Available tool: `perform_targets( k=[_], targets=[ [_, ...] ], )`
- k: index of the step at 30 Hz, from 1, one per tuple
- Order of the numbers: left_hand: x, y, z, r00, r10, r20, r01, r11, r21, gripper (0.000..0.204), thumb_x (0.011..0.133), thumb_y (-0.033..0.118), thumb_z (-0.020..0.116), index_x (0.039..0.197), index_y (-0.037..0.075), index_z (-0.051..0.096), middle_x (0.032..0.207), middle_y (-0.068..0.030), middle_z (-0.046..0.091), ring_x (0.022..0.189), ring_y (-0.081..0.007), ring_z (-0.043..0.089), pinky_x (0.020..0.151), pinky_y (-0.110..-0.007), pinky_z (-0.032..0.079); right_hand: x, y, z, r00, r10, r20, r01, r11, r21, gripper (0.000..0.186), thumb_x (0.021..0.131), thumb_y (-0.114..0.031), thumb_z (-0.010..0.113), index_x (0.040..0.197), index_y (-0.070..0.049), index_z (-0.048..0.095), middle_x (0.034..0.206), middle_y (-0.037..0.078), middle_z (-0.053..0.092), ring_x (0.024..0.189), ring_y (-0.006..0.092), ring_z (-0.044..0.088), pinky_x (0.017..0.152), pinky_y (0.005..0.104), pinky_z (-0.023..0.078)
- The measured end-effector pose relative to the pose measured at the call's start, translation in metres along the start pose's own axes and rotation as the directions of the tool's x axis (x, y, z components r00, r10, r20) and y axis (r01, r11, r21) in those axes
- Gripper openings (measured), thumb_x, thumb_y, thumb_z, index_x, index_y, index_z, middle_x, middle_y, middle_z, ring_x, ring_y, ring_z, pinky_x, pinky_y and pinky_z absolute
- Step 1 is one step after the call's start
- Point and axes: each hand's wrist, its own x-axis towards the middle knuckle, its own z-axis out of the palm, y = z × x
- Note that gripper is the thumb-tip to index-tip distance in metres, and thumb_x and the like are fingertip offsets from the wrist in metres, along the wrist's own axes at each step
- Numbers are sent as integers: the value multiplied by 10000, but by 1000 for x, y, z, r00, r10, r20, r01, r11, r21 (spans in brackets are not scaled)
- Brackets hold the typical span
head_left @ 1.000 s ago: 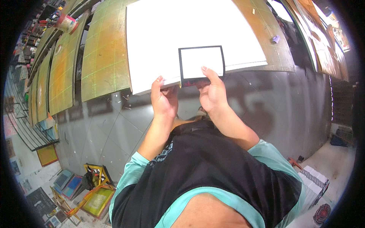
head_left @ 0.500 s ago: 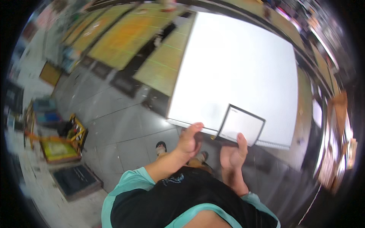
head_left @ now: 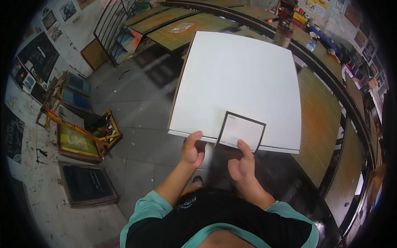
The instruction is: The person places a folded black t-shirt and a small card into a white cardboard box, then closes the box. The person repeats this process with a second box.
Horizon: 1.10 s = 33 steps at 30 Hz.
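I carry a large white board or stack of sheets by its near edge, held out in front of me over the grey floor. My left hand grips that edge left of a small dark-bordered white card, thumb on top and fingers mostly hidden underneath. Under my right hand's thumb lies the card, pinned against the board's near edge and slightly overhanging it; the fingers of this hand are curled beneath.
Yellowish-green panels run on a dark rail behind and to the right. Framed screens and a dark framed panel lean along the left wall, beside tiled floor. A tall can stands at the back.
My body has turned, so the left wall and more floor show. The board, first over the panels, has moved with me, both hands still gripping it.
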Motion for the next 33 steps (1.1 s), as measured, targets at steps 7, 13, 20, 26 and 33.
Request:
perform_targets(
  k=[7,13,20,26,33],
  targets=[
    [109,85,-54,1000,2,-14,-1,1000,31,172,770,177,591,877,43,599,933,-62,620,931,-191,557,902,-331,396,88,77,68,989,101,-111,-101,995,4,449,779,-11,647,1173,-92,448,1140,61,526,1082,212,494,946,396,384],
    [221,154,-86,996,-60,70,51,991,126,405,754,220,560,1097,6,536,1096,-111,588,1047,-253,536,949,-389,383,188,134,112,992,108,-67,-106,994,34,584,767,-41,685,1239,-123,350,1177,48,495,1132,205,442,956,447,339],
    [314,215,-105,988,-138,69,126,980,152,249,769,180,586,963,22,582,972,-84,616,960,-202,559,914,-339,392,254,173,172,966,169,-194,-182,982,-50,362,843,-192,611,1166,-110,469,1182,16,507,1113,183,440,915,410,346],
    [355,240,-120,933,-337,-129,360,898,255,340,729,167,659,1029,30,578,916,-47,593,784,-91,535,496,-239,399,280,201,180,981,150,-127,-153,988,-14,382,816,-186,642,1148,-95,474,1143,40,517,1084,196,472,866,402,413],
    [385,262,-110,840,-542,-15,504,771,388,190,738,105,656,888,-9,630,804,-44,612,690,-101,558,585,-228,436,287,228,192,973,-76,-217,82,996,21,343,840,-257,583,1134,-99,504,1128,65,567,1034,218,523,847,392,432]
  ],
)
